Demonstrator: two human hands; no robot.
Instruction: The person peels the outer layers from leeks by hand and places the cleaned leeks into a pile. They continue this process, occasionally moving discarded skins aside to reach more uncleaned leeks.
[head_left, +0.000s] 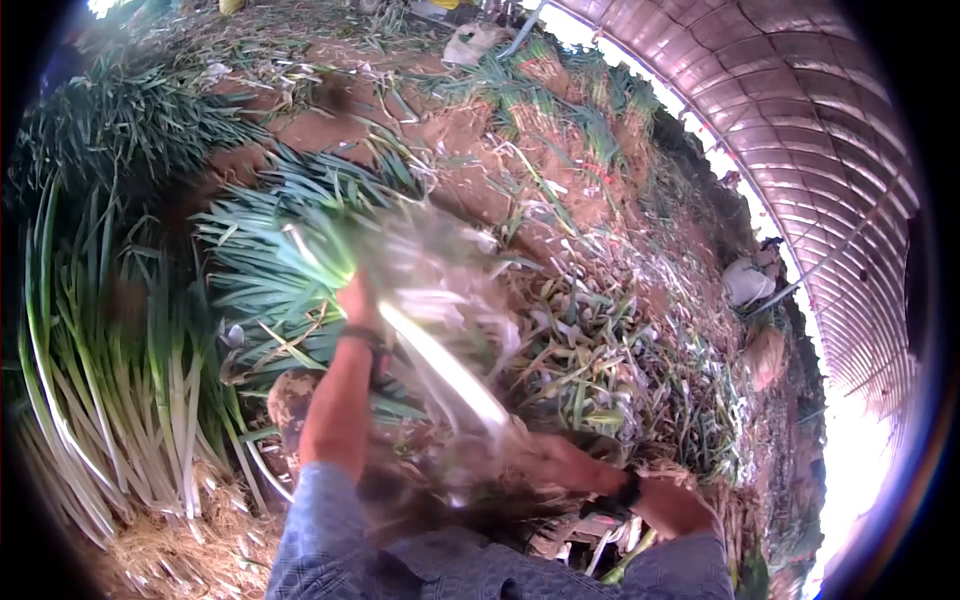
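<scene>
Impossible to read any text, label, brand, number or sign, near or far, left or right.

White stalk (445,362), blue-grey sleeve (318,525) (perhaps checked)

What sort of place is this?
Probably a greenhouse or tunnel shelter where leek-like vegetables are cleaned: an arched, ribbed cover overhead, long white-and-green stalks with stringy tan roots at left, and brown bare soil littered with pale leafy scraps.
</scene>
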